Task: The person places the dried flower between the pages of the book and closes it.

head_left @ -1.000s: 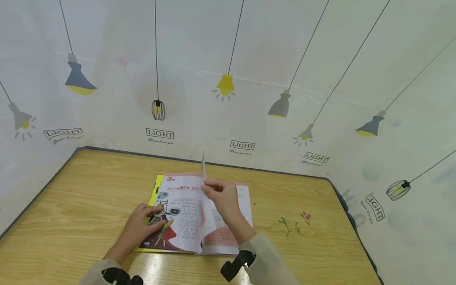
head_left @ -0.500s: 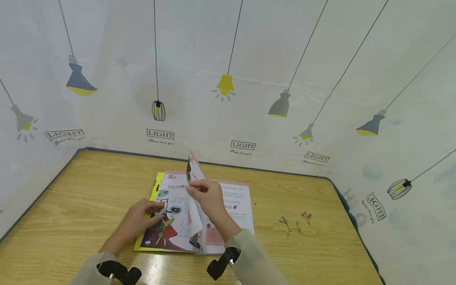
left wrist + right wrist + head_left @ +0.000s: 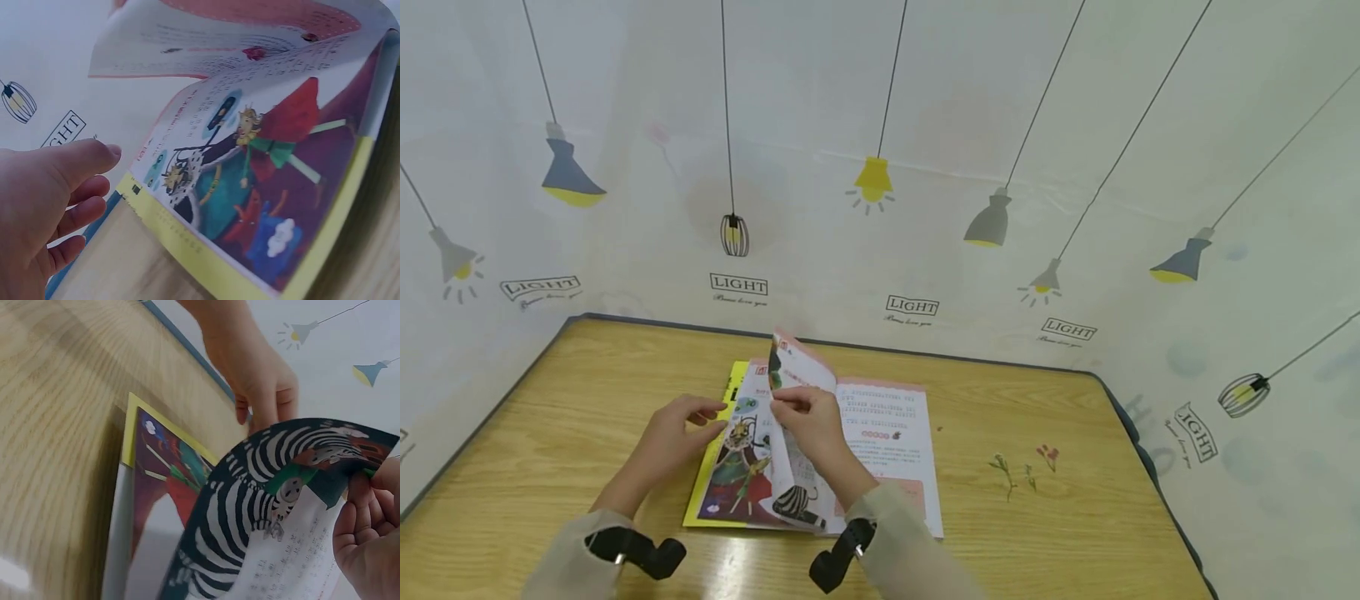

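Note:
An illustrated book [image 3: 887, 458] with a yellow cover edge lies spread on the table. My right hand [image 3: 811, 425] pinches the outer edge of a raised page [image 3: 801, 365], which curves up over the left side of the book. In the right wrist view, that page shows a zebra picture [image 3: 231, 519] with the thumb and fingers at its edge. My left hand [image 3: 673, 437] is held at the book's left margin, fingers loosely bent and holding nothing. In the left wrist view, its thumb points toward the left-hand page [image 3: 262, 169], which shows crowned figures.
Several small flower sprigs lie right of the book, among them a red one [image 3: 1048, 455] and a white one [image 3: 1002, 471]. The wooden table [image 3: 587, 417] has a dark edge. Behind it hangs a pale backdrop [image 3: 820, 100] printed with lamps.
My right hand has carried the page leftward from near upright, uncovering more of the right-hand page. The left hand has lifted off the left page and drawn back to its margin.

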A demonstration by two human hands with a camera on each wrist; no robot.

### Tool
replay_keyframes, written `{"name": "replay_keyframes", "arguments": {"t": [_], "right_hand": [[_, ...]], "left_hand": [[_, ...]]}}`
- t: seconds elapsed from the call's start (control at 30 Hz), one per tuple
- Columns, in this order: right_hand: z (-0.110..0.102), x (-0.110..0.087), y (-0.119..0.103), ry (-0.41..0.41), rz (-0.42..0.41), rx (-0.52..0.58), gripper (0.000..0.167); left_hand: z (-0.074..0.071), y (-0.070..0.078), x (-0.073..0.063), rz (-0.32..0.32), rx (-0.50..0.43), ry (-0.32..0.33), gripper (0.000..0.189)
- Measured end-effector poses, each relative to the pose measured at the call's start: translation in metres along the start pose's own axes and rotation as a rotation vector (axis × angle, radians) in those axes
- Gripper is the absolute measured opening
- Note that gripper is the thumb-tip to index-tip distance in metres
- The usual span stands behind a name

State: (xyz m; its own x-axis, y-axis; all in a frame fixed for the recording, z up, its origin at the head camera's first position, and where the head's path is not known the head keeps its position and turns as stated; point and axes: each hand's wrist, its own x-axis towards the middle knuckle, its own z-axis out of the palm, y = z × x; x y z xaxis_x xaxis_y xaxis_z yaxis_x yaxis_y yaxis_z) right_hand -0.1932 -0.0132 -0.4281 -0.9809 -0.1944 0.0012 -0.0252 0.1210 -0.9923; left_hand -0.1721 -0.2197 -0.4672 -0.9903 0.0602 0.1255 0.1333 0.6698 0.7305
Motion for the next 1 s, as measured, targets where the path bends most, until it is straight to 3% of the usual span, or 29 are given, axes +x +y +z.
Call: {"name": "replay_keyframes", "arguments": {"t": [0.3,0.5,0.77,1.0], "right_hand": [[0.023,0.003,0.015,0.022,0.016,-0.015,0.018],[0.036,0.001,0.023,-0.002,0.054,-0.036,0.017],[0.050,0.001,0.035,-0.003,0.051,-0.131,0.015],[0.058,0.000,0.045,0.016,0.056,-0.161,0.016]], "left_hand": [[-0.010,0.003,0.010,0.059,0.016,0.025,0.033],[-0.010,0.004,0.016,0.055,-0.002,0.037,0.031],[-0.003,-0.001,0.028,0.051,-0.043,-0.055,0.031],[0.007,-0.010,0.035,0.032,-0.064,-0.085,0.025]]}}
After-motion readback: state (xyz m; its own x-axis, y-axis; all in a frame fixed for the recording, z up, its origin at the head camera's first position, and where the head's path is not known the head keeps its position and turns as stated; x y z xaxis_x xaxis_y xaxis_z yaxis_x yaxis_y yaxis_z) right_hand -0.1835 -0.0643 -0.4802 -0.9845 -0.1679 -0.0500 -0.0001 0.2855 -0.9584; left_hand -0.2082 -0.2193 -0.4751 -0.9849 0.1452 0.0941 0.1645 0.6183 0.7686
